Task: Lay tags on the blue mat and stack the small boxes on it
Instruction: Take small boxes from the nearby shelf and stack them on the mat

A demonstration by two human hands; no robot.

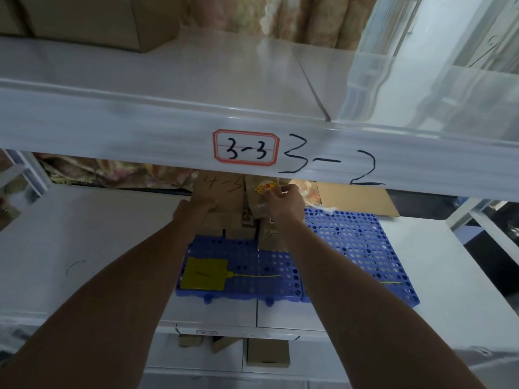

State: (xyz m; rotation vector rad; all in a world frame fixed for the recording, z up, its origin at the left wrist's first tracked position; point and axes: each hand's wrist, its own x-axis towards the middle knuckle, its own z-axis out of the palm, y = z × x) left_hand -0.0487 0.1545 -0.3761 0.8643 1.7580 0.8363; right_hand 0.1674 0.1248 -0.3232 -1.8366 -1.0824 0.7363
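Right hand (pixel 285 209) grip on packet (pixel 265 188); tag (pixel 203 273) cord rightward

Dim and cool-toned overall. Looks brightest at upper right, perhaps from a window behind the clear bin (pixel 438 66). Carries pale glare across the upper shelf (pixel 196 71) and its front rail (pixel 112 127). Falls into shadow beneath, with soft smear on the left hand (pixel 193 210), the right hand (pixel 283 203) and the packet (pixel 265 189) in its fingers. Bends straight lines at the edges; blurs the lower corners.
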